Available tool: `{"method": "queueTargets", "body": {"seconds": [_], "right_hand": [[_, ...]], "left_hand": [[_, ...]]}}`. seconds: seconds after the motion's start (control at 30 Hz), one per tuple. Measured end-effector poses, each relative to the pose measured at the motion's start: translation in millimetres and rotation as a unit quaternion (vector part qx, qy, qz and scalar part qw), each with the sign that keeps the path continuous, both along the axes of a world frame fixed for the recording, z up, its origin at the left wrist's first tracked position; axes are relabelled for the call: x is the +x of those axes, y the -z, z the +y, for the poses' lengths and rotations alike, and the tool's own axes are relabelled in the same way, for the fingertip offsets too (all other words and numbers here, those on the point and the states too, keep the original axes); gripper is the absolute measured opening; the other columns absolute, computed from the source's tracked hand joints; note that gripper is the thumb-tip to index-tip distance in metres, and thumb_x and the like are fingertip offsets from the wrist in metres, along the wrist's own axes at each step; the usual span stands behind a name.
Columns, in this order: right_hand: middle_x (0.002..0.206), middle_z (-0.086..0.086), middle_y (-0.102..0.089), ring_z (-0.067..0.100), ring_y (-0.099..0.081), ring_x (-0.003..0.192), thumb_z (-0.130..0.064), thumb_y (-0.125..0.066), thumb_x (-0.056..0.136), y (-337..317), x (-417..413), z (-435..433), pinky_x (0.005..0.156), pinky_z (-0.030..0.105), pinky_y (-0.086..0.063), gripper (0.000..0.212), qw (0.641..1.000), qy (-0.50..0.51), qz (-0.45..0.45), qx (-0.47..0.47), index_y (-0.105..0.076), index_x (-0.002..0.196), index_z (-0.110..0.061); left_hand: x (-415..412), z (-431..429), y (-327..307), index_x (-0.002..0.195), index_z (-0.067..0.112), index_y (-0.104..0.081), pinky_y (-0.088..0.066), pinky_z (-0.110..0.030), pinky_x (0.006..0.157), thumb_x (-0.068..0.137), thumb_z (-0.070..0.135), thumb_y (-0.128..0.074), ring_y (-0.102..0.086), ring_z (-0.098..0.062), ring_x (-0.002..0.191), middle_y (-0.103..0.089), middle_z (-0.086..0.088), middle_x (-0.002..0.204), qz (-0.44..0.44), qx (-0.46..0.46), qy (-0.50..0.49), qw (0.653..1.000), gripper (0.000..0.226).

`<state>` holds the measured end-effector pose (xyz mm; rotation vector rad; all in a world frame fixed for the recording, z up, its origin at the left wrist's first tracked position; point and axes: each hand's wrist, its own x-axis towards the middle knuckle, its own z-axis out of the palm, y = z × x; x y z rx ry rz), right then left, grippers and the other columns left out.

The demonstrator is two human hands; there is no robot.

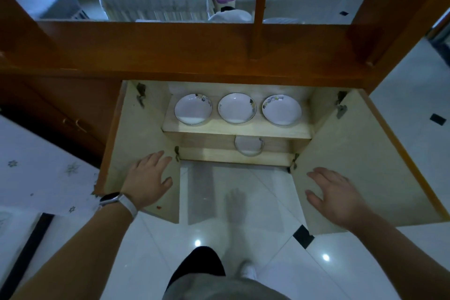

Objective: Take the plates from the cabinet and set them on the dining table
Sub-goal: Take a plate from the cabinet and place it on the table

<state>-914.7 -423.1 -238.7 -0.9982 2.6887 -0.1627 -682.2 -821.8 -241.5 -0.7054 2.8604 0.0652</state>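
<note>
1. The cabinet [238, 134] is open. Its left door [136, 134] and right door [353, 148] are swung wide.
2. The left hand [148, 178] lies flat on the left door with straight fingers and holds nothing. The right hand [333, 195] is spread over the right door and holds nothing too. I cannot tell if it touches the door.
3. Three plates sit in a row on the top shelf: the left plate [193, 109], the middle plate [236, 107] and the right plate [281, 109]. They are close but apart. A lower plate [248, 146] peeks out from the shelf below, half hidden.
4. I think this step is the opening-up part. No plate is picked yet.
5. Next, a hand needs to reach in and grip one plate by its rim. The table [151, 0] with a cloth is far behind the cabinet, so the plate needs a careful carry.
</note>
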Motion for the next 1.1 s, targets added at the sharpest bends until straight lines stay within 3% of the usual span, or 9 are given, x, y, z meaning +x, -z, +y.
{"method": "queueTargets", "body": {"seconds": [0.13,0.27,0.37,0.53,0.8,0.97,1.1], "right_hand": [[0.131,0.005,-0.059,0.025,-0.055,0.118,-0.055,-0.036,0.084,-2.1,-1.1,-41.9,0.099,0.04,-0.041,0.064,1.0,-0.025,-0.01,-0.006,-0.057,0.131,-0.017],[0.138,0.003,-0.054,0.022,-0.048,0.126,-0.05,-0.042,0.088,0.4,-6.7,-90.7,0.106,0.036,-0.033,0.059,0.998,-0.053,-0.015,0.018,-0.05,0.137,-0.018],[0.142,0.001,-0.05,0.019,-0.045,0.129,-0.054,-0.034,0.087,4.9,-12.0,-134.8,0.108,0.037,-0.032,0.062,0.998,-0.056,-0.022,0.021,-0.047,0.139,-0.022],[0.151,-0.004,-0.037,0.015,-0.033,0.137,-0.049,-0.038,0.095,7.1,-24.6,-210.5,0.11,0.034,-0.027,0.054,0.995,-0.091,-0.032,0.04,-0.038,0.145,-0.026],[0.147,-0.001,-0.043,0.019,-0.039,0.135,-0.049,-0.042,0.095,7.7,-26.5,-302.5,0.109,0.037,-0.03,0.054,0.99,-0.135,-0.012,0.03,-0.043,0.142,-0.023],[0.145,0.001,-0.046,0.021,-0.042,0.132,-0.058,-0.022,0.087,17.4,-21.6,-336.9,0.107,0.039,-0.035,0.069,0.988,-0.15,-0.024,0.028,-0.045,0.141,-0.021],[0.141,0.004,-0.052,0.025,-0.05,0.126,-0.054,-0.029,0.089,38.2,-30.1,-353.9,0.101,0.042,-0.041,0.063,0.986,-0.162,-0.027,0.026,-0.052,0.135,-0.018]], "left_hand": [[-12.5,-10.0,6.4,0.135,0.02,-0.053,-0.039,-0.045,0.101,0.078,0.052,-0.041,-0.049,-0.03,0.127,-0.05,-0.008,0.144,0.028,0.013,0.009,0.999,0.067],[-38.9,-28.2,26.5,0.134,0.015,-0.054,-0.036,-0.044,0.104,0.079,0.047,-0.044,-0.047,-0.031,0.129,-0.049,-0.012,0.144,0.045,0.068,0.006,0.997,0.065],[-60.6,-48.9,44.9,0.129,0.012,-0.057,-0.041,-0.046,0.1,0.075,0.05,-0.038,-0.052,-0.034,0.122,-0.055,-0.014,0.136,0.071,0.116,-0.013,0.991,0.069],[-72.1,-86.3,60.9,0.125,0.015,-0.057,-0.046,-0.046,0.096,0.074,0.041,-0.047,-0.055,-0.033,0.116,-0.057,-0.012,0.132,0.09,0.157,-0.032,0.983,0.059],[-73.1,-134.7,77.2,0.12,0.016,-0.062,-0.049,-0.044,0.093,0.073,0.035,-0.048,-0.06,-0.031,0.11,-0.061,-0.013,0.125,0.085,0.16,0.003,0.983,0.052],[-82.9,-155.5,80.2,0.116,0.014,-0.064,-0.049,-0.042,0.088,0.072,0.035,-0.047,-0.062,-0.032,0.106,-0.063,-0.013,0.122,0.095,0.141,0.013,0.985,0.052],[-97.2,-172.5,100.2,0.117,0.013,-0.064,-0.049,-0.044,0.089,0.073,0.035,-0.046,-0.061,-0.034,0.108,-0.062,-0.015,0.124,0.085,0.137,0.005,0.987,0.053]]}}
